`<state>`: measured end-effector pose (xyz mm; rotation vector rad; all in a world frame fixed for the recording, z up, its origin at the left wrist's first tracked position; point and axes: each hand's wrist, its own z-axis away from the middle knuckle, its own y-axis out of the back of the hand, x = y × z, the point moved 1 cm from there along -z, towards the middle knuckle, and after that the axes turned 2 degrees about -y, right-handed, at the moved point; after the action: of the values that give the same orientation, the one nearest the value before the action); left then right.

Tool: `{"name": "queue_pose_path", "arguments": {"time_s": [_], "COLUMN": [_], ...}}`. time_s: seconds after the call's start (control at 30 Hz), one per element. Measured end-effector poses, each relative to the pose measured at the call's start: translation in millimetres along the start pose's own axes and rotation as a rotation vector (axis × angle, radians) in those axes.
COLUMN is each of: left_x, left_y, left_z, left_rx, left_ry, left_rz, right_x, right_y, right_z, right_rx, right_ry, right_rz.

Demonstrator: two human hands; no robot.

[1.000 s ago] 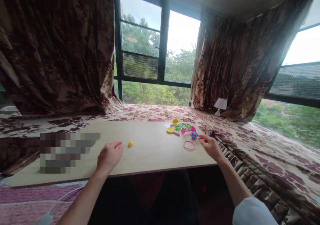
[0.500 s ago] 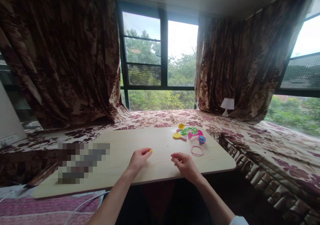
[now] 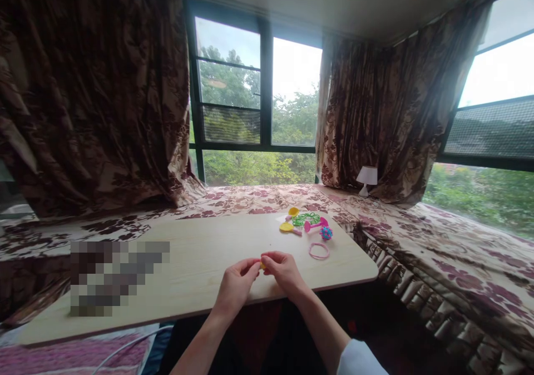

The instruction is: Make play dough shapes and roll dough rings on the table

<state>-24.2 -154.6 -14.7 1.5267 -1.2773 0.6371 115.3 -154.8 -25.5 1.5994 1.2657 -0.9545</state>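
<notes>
A small yellow ball-like piece (image 3: 262, 265) is pinched at the fingertips where my hands meet, above the front part of the table. My left hand (image 3: 237, 281) closes on it from the left, thumb and fingers together. From the right, my right hand (image 3: 285, 271) has its fingers closed around the same piece. Most of the yellow piece is hidden by the fingers, so its exact kind does not show.
To the right on the pale wooden table (image 3: 200, 269) lie a pink ring-shaped band (image 3: 319, 257), a blue and pink knobbly ball (image 3: 326, 233), a pink dumbbell-shaped toy (image 3: 316, 225), a green chain-like tangle (image 3: 306, 217) and two yellow-headed pieces (image 3: 286, 227). A blurred patch covers the table's left.
My left hand has picked the yellow piece up from the table and moved it right. My right hand has left the spot beside the knobbly ball and come in to meet it.
</notes>
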Motion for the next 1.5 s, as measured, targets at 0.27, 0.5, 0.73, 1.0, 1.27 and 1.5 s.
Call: {"name": "queue_pose_path", "arguments": {"time_s": [0.27, 0.5, 0.73, 1.0, 1.27, 1.5], "left_x": [-35.5, -27.9, -41.2, -51.8, -48.4, -43.2], "left_y": [50.9, 46.7, 42.0, 36.5, 36.4, 39.2], "left_z": [14.4, 22.2, 14.4, 10.8, 13.5, 16.2], "left_rx": [0.218, 0.255, 0.281, 0.304, 0.274, 0.29], "left_ry": [-0.178, -0.176, -0.124, -0.114, -0.102, -0.117], "left_rz": [-0.958, -1.046, -1.098, -1.095, -1.068, -1.053], "right_x": [-2.1, -10.9, -4.0, 6.9, 7.1, 3.0], "right_y": [17.9, -6.0, -31.8, -10.9, -16.3, -26.6], "right_z": [15.4, 24.4, -6.0, 23.5, 4.1, -27.6], "right_rx": [-0.052, -0.054, 0.001, -0.213, -0.181, -0.144], "right_ry": [0.164, 0.203, 0.092, 0.049, -0.07, -0.109], "right_rz": [0.392, 0.96, 1.069, 1.097, 1.138, 1.15]}}
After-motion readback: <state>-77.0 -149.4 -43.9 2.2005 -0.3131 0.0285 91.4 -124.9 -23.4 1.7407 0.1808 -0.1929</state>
